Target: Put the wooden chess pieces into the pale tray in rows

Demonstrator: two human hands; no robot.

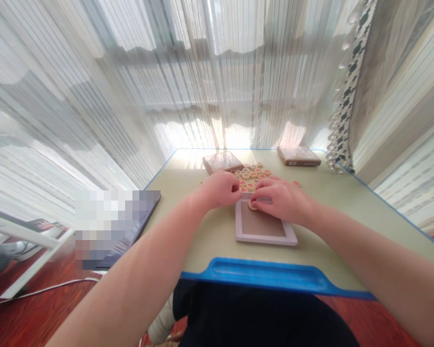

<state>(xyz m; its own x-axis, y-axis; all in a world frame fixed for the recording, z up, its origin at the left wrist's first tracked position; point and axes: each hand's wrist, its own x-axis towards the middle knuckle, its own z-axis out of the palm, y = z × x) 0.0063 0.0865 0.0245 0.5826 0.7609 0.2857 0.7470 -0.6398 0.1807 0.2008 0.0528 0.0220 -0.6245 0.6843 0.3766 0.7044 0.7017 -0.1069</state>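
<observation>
From my remote station, I'm viewing a pale green tabletop with blue edging. It is carrying a shallow, white-rimmed rectangular tray with a brown base; farther back, round pale wooden pieces are lying clustered beside a flat brown-sided box, and a similar flat box is resting far right.

- what sort of place is this?
- a room that looks like part of a home, in daylight.
- what shows it?
- sheer striped curtains hang across a bright window, with a heavier drape edged in patterned trim at right. below is a glossy reddish wood floor, and a pale green counter with blue edging stands by the curtains.
</observation>
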